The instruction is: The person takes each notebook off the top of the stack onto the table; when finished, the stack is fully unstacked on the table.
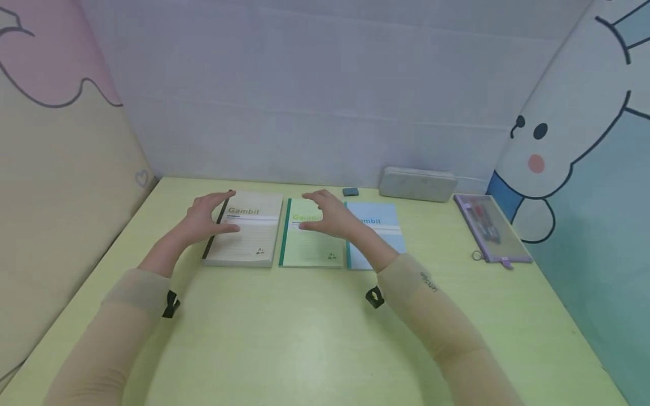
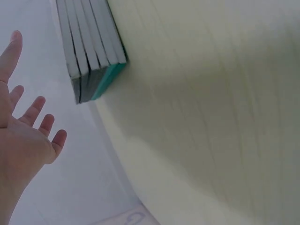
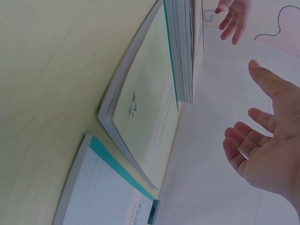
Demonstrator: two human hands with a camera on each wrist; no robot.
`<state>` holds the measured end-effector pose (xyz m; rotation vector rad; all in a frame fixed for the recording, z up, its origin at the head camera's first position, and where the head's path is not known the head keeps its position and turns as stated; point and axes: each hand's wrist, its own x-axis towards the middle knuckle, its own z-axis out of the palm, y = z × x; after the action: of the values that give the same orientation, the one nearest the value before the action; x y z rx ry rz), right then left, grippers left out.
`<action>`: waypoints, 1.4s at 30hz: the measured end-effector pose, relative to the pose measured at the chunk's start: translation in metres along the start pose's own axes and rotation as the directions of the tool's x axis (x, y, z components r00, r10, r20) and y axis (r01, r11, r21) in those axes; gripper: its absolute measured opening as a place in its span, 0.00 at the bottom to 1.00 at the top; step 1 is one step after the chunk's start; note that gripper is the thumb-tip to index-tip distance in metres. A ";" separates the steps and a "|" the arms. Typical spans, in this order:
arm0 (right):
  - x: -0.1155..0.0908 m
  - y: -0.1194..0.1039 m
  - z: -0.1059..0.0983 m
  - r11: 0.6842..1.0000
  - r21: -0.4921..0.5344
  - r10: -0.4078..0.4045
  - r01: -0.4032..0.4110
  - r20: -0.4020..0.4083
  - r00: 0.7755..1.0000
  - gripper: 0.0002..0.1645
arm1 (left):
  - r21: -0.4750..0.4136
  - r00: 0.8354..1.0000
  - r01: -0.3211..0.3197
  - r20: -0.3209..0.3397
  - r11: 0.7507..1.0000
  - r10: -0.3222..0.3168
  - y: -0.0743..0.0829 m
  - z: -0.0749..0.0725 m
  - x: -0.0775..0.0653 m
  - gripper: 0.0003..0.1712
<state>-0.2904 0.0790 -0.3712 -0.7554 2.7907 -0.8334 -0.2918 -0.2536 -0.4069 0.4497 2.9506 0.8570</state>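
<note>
My left hand [image 1: 203, 217] hovers at the left edge of a stack of notebooks [image 1: 249, 248], thumb and fingers spread apart. From the left wrist, the stack [image 2: 91, 37] shows several layers with dark and teal spines, and the hand [image 2: 26, 140] holds nothing. Over a green notebook [image 1: 310, 254] with a teal spine is my right hand [image 1: 330, 217], its thumb apart from its fingers. In the right wrist view this hand [image 3: 272, 150] is raised off the notebooks, its palm bare. A blue notebook [image 1: 378, 220] lies to the right, partly hidden by the right forearm.
A small dark eraser-like block [image 1: 350, 192] lies behind the notebooks. Near the back wall stands a grey pencil case [image 1: 418, 184]. A purple-edged zip pouch [image 1: 500, 231] with pens inside is at the table's right side. Walls enclose the table [image 1: 284, 338] at the back and both sides.
</note>
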 end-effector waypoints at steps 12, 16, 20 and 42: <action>0.018 -0.011 0.045 0.999 0.012 0.031 -0.032 0.056 0.998 0.49 | 0.003 0.988 0.132 0.076 0.991 -0.132 -0.032 0.002 -0.002 0.60; 0.023 -0.013 0.058 0.998 0.024 0.049 -0.051 0.069 0.996 0.51 | -0.021 0.980 0.157 0.124 0.987 -0.153 -0.038 0.003 -0.003 0.63; 0.027 -0.015 0.069 0.998 0.017 0.052 -0.054 0.085 0.995 0.50 | -0.026 0.973 0.178 0.153 0.984 -0.172 -0.041 0.005 -0.003 0.65; 0.028 -0.029 0.085 0.990 -0.109 0.107 -0.090 0.161 0.981 0.52 | -0.091 0.967 0.184 0.193 0.979 -0.164 -0.041 0.006 0.002 0.62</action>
<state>-0.2800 0.0037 -0.4260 -0.6620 2.7116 -0.5875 -0.3038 -0.2830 -0.4341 0.2451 2.7096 0.8951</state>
